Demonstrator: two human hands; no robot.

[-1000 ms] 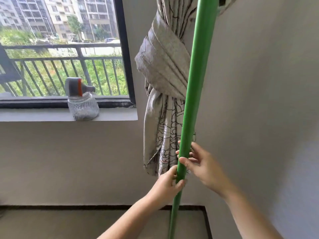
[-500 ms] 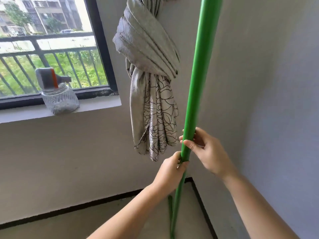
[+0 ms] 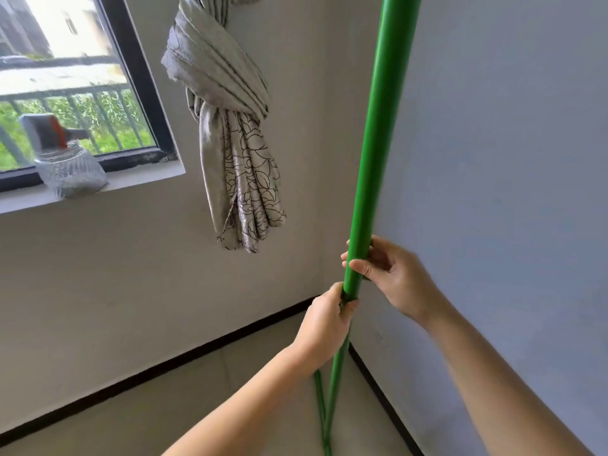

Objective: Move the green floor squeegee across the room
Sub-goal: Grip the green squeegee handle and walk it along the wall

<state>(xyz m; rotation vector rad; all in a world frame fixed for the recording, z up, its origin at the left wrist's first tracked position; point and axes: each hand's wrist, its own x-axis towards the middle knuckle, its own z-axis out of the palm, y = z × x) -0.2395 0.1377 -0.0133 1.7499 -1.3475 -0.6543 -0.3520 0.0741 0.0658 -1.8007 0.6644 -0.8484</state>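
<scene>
Left hand [image 3: 324, 327] is clenched around the long green floor squeegee pole [image 3: 375, 159]; right hand [image 3: 393, 274] grasps it just above. The pole stands near-upright in the room corner. A knotted grey floral curtain [image 3: 230, 136] hangs nearby, apart.

Knotted curtain [image 3: 227, 133] beside window [image 3: 65, 77]

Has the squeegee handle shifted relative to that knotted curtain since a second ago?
Yes. The green handle, which overlapped the knotted curtain earlier, now stands clear to its right, near the room corner.
</scene>
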